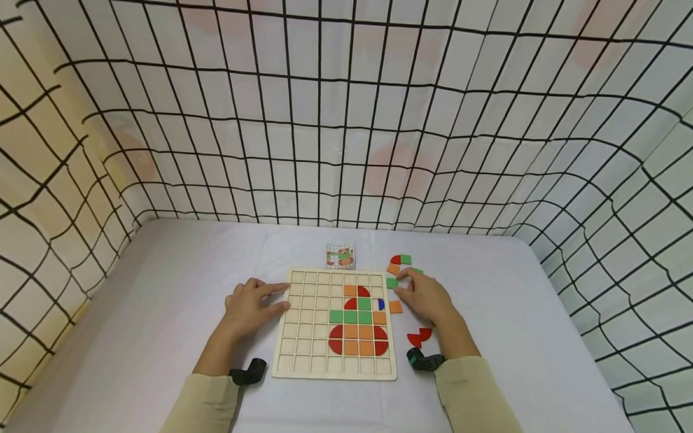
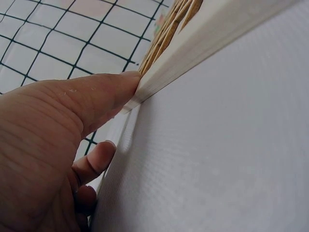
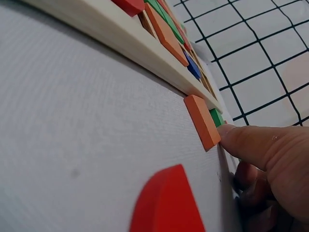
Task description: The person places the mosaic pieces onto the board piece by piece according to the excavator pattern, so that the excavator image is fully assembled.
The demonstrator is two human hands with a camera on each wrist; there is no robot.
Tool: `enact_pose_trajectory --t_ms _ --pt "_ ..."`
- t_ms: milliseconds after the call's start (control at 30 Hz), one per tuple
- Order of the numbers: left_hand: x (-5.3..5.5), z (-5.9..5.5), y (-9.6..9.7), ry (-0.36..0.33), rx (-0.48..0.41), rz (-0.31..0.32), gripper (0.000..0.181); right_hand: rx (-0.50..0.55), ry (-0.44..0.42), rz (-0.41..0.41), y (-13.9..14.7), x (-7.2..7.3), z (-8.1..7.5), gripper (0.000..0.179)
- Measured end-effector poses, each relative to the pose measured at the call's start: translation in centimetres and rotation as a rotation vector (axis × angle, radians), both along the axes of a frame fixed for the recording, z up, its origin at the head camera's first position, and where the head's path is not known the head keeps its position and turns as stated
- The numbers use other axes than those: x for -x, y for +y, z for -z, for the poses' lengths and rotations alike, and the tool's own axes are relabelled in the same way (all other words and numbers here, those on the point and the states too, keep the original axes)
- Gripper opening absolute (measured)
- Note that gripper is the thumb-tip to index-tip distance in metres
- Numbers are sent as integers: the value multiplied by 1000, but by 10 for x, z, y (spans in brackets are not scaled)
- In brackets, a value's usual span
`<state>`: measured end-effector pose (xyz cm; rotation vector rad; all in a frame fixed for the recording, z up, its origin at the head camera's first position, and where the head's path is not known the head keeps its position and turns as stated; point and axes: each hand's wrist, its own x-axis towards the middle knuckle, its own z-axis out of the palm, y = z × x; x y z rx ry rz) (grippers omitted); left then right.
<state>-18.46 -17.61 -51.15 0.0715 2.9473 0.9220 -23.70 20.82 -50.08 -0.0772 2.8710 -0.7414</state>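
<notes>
A pale wooden grid board (image 1: 309, 368) lies on the table, with red, orange, green and blue pieces in its right half. My left hand (image 1: 246, 310) rests beside its left edge, index finger and thumb spread and touching the rim (image 2: 159, 72). To the right of the board, my right hand (image 1: 426, 297) reaches over the loose pieces. Its thumb (image 3: 241, 142) and index finger are apart, close to a green square (image 1: 392, 283) by the board's edge. An orange square (image 1: 396, 307) lies just below. The index fingertip is hidden in the right wrist view.
A small pattern card (image 1: 340, 256) lies behind the board. Beyond the right hand are a red quarter-round (image 1: 396, 259), a green square (image 1: 405, 259) and an orange piece (image 1: 393, 268). Red pieces (image 1: 414, 340) lie near the right wrist. Black wire mesh (image 1: 349, 127) encloses the table.
</notes>
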Motion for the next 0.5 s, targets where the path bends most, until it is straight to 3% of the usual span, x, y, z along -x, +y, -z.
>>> enact_pose_trajectory --t_ms 500 --pt "0 -1 0 -4 -1 5 48 -6 2 28 -3 -2 0 34"
